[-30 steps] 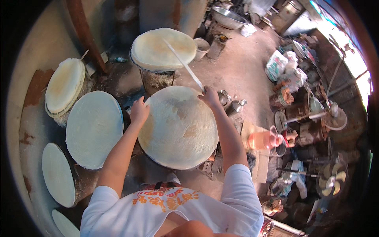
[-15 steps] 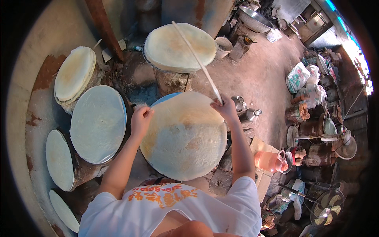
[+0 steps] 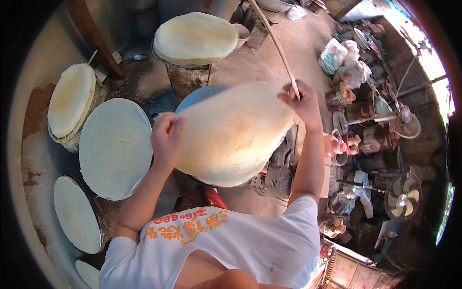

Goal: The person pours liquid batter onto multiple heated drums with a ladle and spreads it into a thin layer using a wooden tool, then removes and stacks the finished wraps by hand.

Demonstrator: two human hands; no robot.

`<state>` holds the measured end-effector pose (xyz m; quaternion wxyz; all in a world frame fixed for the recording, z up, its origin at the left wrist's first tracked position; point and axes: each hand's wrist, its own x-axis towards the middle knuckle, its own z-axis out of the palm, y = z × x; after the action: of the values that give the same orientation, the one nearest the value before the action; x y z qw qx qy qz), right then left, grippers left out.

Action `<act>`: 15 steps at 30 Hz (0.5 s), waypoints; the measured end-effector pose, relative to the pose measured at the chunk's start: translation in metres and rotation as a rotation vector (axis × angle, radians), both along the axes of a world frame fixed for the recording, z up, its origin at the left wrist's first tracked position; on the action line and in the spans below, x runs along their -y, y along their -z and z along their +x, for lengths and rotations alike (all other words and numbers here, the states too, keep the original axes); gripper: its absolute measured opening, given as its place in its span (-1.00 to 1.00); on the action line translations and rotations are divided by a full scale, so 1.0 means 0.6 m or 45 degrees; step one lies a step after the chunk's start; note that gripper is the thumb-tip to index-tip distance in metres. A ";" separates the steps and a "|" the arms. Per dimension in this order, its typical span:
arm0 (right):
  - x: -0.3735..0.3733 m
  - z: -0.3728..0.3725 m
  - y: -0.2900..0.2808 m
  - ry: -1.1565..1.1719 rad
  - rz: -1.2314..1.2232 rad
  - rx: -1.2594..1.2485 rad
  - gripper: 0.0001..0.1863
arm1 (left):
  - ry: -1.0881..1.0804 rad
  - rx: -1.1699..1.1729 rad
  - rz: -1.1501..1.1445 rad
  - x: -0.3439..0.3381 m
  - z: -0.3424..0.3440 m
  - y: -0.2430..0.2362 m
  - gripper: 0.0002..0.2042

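The head view, looking down past a white short-sleeved T-shirt point(image 3: 269, 243), shows a large, thin, round, cream-coloured sheet of flatbread point(image 3: 236, 130) at the middle of the frame, browned in patches and blurred along its upper edge. It hangs between the two hands, its upper part apart from a round, blue-grey griddle point(image 3: 199, 96) that shows beyond it, while its lower edge lies near the griddle's near rim; whether it touches there I cannot tell. The left hand point(image 3: 166, 137), left of centre, has thumb and fingers pressed together at the sheet's left edge. The right hand point(image 3: 304, 103), right of centre, is curled around a long, thin, pale stick point(image 3: 275, 38) that runs to the top of the frame, its fingertips at the sheet's upper right edge; how firmly they grip it is unclear. A stack of round, cream-coloured sheets point(image 3: 196, 38) sits at the upper left of centre, and a round, pale disc point(image 3: 115, 149) lies left of the hands. The step in hand looks like peeling the sheet off the griddle; the next move seems to call for raising both edges evenly, so the thin sheet doesn't tear or fold.
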<state>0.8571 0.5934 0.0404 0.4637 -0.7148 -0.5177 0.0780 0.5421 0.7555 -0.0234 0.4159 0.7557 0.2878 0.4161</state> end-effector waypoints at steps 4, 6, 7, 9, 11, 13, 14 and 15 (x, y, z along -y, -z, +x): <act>-0.080 0.030 -0.056 -0.085 -0.113 -0.103 -0.63 | 0.058 -0.042 -0.439 -0.087 0.025 -0.042 -0.84; -0.160 0.075 -0.021 -0.235 -0.161 -0.441 -0.67 | 0.095 -0.007 -0.567 -0.164 0.046 -0.067 -0.83; -0.207 0.085 -0.010 -0.273 -0.117 -0.408 -0.67 | 0.029 -0.056 -0.379 -0.212 0.056 -0.077 -0.83; -0.294 0.124 -0.039 -0.038 -0.020 -0.065 -0.73 | -0.065 -0.095 0.187 -0.285 0.096 -0.143 -0.87; -0.338 0.157 -0.101 -0.012 0.266 -0.095 -0.73 | -0.050 0.042 0.471 -0.315 0.135 -0.248 -0.89; -0.342 0.162 -0.125 0.070 0.453 -0.263 -0.73 | -0.011 0.061 0.714 -0.338 0.158 -0.267 -0.90; -0.342 0.157 -0.132 0.088 0.393 -0.316 -0.73 | -0.020 0.083 0.894 -0.351 0.165 -0.260 -0.91; -0.349 0.141 -0.128 0.023 0.458 -0.331 -0.75 | -0.036 0.127 1.073 -0.367 0.168 -0.253 -0.90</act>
<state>0.9419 0.8030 0.1171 0.6471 -0.6092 -0.4528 0.0718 0.6428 0.9757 0.1281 0.0784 0.8345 0.0823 0.5391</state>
